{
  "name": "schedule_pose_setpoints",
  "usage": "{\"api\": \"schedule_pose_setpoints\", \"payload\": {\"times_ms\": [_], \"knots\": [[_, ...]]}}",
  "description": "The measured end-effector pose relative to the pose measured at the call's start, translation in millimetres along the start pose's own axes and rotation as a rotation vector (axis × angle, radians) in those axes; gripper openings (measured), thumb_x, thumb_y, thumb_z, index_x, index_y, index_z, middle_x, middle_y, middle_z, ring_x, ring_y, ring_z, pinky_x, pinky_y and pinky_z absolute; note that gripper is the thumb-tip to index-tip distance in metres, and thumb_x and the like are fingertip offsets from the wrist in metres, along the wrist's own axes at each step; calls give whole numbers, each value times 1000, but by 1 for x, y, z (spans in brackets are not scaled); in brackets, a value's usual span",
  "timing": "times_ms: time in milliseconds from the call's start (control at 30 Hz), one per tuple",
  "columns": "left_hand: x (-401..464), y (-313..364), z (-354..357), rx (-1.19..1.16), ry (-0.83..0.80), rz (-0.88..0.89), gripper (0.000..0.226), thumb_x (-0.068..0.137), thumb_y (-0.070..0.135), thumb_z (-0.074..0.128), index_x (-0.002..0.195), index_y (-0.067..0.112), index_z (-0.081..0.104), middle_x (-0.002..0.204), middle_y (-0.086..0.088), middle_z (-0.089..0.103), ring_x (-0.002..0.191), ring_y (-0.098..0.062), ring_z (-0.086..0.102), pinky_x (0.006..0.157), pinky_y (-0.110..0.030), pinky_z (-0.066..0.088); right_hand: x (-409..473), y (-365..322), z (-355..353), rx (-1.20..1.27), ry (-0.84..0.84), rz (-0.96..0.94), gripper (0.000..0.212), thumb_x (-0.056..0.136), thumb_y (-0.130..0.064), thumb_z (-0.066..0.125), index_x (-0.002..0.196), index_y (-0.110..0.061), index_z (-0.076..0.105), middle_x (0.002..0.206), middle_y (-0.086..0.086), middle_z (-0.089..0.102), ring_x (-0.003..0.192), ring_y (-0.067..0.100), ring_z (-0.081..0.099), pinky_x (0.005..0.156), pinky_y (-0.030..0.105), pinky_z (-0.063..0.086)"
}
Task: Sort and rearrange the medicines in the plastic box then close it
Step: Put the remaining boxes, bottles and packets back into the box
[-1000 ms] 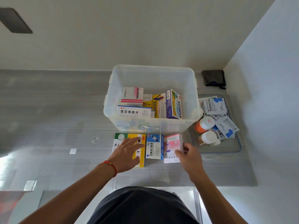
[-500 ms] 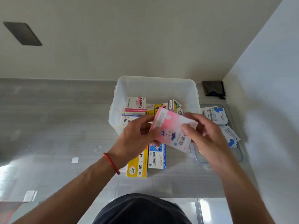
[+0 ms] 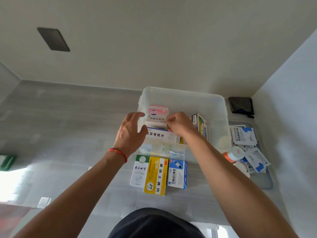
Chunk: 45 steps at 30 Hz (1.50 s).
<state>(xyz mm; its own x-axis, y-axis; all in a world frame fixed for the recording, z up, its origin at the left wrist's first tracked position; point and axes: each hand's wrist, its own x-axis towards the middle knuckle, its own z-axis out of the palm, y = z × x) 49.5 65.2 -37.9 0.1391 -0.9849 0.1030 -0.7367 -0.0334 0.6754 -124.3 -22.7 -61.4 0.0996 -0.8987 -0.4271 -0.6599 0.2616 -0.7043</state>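
Note:
A clear plastic box [image 3: 185,93] stands on the grey counter with several medicine cartons inside. A pink carton [image 3: 157,112] stands upright at its back left, behind a white-and-blue carton [image 3: 159,135]. My right hand [image 3: 178,125] is inside the box, fingers pinched on the pink carton's right edge. With fingers spread, my left hand [image 3: 130,133] rests at the box's left wall, thumb near the pink carton. A purple-and-yellow carton [image 3: 200,126] stands on edge to the right. In front of the box lie a white-green carton [image 3: 139,170], a yellow carton [image 3: 157,176] and a blue carton [image 3: 177,174].
To the right, a flat clear lid [image 3: 267,182] holds white-and-blue sachets [image 3: 243,136] and an orange bottle with a white cap [image 3: 236,152]. A black pouch [image 3: 241,104] lies in the back corner. Walls close off the back and the right side.
The pink carton was picked up from the counter with both hands and now stands inside the plastic box at the back left. Both hands moved forward into the box.

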Motion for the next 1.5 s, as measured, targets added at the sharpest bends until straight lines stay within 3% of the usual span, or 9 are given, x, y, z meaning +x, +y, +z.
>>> {"api": "schedule_pose_setpoints", "payload": {"times_ms": [267, 433, 533, 700, 833, 1067, 1233, 1367, 1500], "knots": [[-26, -20, 8, -245, 64, -21, 44, 107, 32, 40, 151, 26, 39, 111, 2, 71, 84, 2, 68, 66, -5, 50, 8, 10, 5, -235, -206, -138, 51, 101, -8, 51, 147, -29, 53, 147, -2, 59, 126, 21, 59, 97, 32, 49], [-70, -52, 18, -313, 183, -167, 34, 104, 38, 35, 127, 18, 50, 96, -2, 68, 85, -23, 68, 73, -47, 59, -23, 1, -10, -177, 160, -416, 39, 100, -8, 55, 137, -17, 62, 136, 2, 66, 94, -1, 61, 86, 20, 54], [-89, -74, 32, -124, 41, -232, 17, 101, 20, 51, 116, 16, 58, 101, -5, 69, 90, -26, 66, 73, -33, 54, -70, -5, -19, 101, 341, -699, 20, 96, -17, 56, 106, -19, 74, 102, -9, 77, 83, -6, 69, 72, 12, 55], [-106, -91, 56, 98, -391, -284, 62, 85, 17, 70, 141, 16, 44, 128, -15, 57, 118, -32, 51, 98, -38, 43, -133, 34, -4, 19, 120, -803, 18, 97, -19, 56, 94, -16, 73, 73, -23, 65, 58, -5, 64, 52, 5, 45], [-109, -90, 67, 132, -524, -304, 93, 78, 22, 75, 154, 22, 22, 133, -12, 50, 122, -31, 48, 100, -42, 47, -139, 93, 45, -477, -88, -551, 26, 100, -34, 56, 121, -23, 66, 118, -8, 68, 103, 7, 65, 86, 35, 59], [-90, -88, 82, -83, -361, -680, 60, 82, 26, 72, 136, 12, 50, 125, -13, 58, 116, -33, 55, 100, -44, 49, -126, 135, 115, -882, -130, -407, 106, 83, -56, 73, 162, -19, 13, 170, 17, 4, 157, 38, 9, 124, 54, 15], [-91, -91, 75, -193, -355, -798, 68, 87, 22, 69, 148, 12, 40, 136, -15, 55, 124, -32, 53, 105, -44, 47, -129, 136, 107, -912, 23, -548, 81, 77, -55, 80, 143, -15, 56, 151, 17, 51, 134, 37, 55, 112, 59, 41], [-109, -68, 64, 21, -225, -543, 38, 92, 29, 64, 127, 14, 61, 112, -7, 59, 117, -29, 49, 98, -35, 39, -140, 142, 96, -846, 124, -728, 56, 88, -51, 72, 131, -16, 66, 138, 10, 65, 106, 29, 70, 89, 46, 57], [-112, -32, 47, -566, -428, -777, 25, 97, 27, 62, 104, 4, 70, 97, -18, 74, 85, -31, 68, 84, -43, 60, -150, 136, 80, -576, 124, -790, 43, 93, -32, 74, 129, -9, 69, 131, 14, 69, 100, 31, 74, 78, 43, 64]]}}
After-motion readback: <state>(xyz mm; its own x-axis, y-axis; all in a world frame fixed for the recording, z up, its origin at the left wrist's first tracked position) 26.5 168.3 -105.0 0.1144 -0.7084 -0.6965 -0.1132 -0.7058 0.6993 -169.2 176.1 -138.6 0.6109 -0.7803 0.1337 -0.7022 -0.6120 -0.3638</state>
